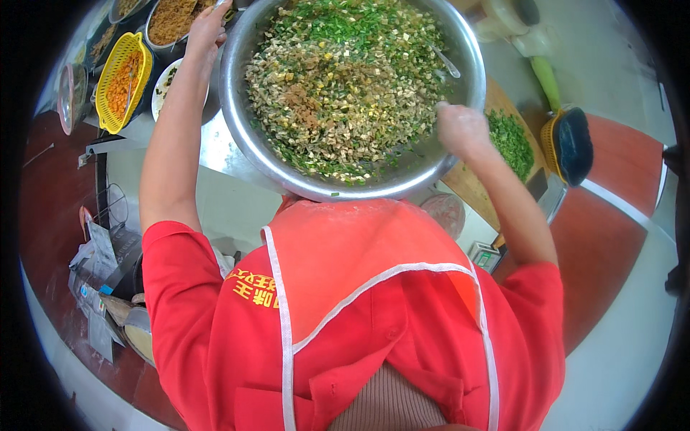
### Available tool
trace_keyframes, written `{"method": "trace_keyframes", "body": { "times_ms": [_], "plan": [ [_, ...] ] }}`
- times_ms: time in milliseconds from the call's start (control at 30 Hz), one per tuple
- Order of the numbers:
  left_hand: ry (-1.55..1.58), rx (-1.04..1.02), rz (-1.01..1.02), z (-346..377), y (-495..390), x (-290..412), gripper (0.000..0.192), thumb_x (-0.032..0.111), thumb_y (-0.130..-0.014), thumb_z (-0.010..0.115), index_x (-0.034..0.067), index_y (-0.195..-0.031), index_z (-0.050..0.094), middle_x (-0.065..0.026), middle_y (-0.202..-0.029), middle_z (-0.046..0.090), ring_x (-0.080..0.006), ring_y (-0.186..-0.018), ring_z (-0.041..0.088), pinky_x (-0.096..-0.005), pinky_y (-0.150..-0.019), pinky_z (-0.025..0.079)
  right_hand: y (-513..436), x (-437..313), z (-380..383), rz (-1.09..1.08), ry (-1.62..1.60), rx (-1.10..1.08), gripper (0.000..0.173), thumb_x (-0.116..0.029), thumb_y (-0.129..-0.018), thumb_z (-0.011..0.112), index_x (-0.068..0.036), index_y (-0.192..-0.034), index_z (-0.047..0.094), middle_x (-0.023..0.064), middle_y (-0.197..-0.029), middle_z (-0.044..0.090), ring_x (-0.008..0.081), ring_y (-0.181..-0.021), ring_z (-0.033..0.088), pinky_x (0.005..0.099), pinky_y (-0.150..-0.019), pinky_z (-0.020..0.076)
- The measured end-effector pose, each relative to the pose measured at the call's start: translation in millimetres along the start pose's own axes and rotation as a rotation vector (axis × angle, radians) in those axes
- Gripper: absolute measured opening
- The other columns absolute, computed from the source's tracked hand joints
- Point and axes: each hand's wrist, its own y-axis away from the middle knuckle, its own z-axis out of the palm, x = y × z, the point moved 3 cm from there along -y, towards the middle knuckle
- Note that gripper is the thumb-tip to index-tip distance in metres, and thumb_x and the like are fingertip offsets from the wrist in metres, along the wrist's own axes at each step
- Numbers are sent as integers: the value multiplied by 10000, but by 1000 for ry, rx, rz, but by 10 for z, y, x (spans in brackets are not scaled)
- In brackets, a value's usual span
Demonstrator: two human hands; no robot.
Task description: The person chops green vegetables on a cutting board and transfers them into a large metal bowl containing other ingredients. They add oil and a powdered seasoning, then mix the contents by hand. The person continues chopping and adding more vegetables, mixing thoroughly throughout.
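Observation:
A wide stainless steel basin stands before me, its near rim close to my apron. It holds a chopped filling of green pieces, pale small cubes and brown shreds, with bright chopped greens at the far side. My right hand is curled over the basin's right inner side, slightly blurred; whether it grips anything is hidden. A metal spoon rests in the basin beyond it. Up at the left, my left hand is beside the basin, fingers bent near a shiny object cut off by the picture's top edge.
At left are a yellow plastic basket of orange diced food, a bowl of brown crumbs and a white bowl. Chopped greens lie on a wooden board at right, near a dark tub and a scale.

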Motion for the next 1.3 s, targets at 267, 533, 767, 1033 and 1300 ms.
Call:
{"method": "trace_keyframes", "body": {
  "times_ms": [267, 533, 767, 1033, 1300],
  "plan": [
    [-130, 60, -85, 217, -63, -30, 231, 329, -956, 593, 165, -796, 561, 52, -579, 403, -92, -452, 318, -287, -425, 236, -217, -299, -97, -115, -239, 162, 83, -69, -844, 539, -36, -890, 600, 203, -728, 675, 380, -719, 694, 483, -629, 546],
    [-101, -217, -107, 169, -151, -316, 288, 349, -988, 575, 78, -1045, 653, -27, -870, 673, -111, -725, 605, -304, -659, 502, -270, -716, -282, -538, -127, 215, 108, -48, -803, 564, -86, -902, 582, 127, -671, 663, 312, -646, 693, 447, -530, 522],
    [111, -223, -291, 193, 146, -485, 280, 257, -973, 598, 63, -1155, 685, -47, -1008, 707, -140, -825, 656, -316, -732, 535, -713, -858, -499, -467, -138, 366, 80, -58, -837, 553, -74, -909, 583, 126, -678, 662, 309, -638, 687, 446, -512, 514],
    [-61, 239, 103, -40, 895, -400, 359, 319, -973, 548, -2, -1048, 690, -60, -986, 680, -140, -852, 618, -288, -713, 476, -176, -106, -119, -351, -25, 42, 102, -121, -865, 561, -56, -932, 601, 155, -733, 675, 352, -691, 673, 492, -610, 523],
    [245, 481, 70, -77, 2120, -608, 260, 223, -1000, 530, 25, -1037, 695, -9, -897, 603, -64, -694, 449, -235, -657, 405, -133, -530, 312, -20, -750, -431, 294, -231, -893, 547, -33, -1017, 726, 228, -881, 703, 383, -842, 674, 448, -804, 525]
  ]
}}
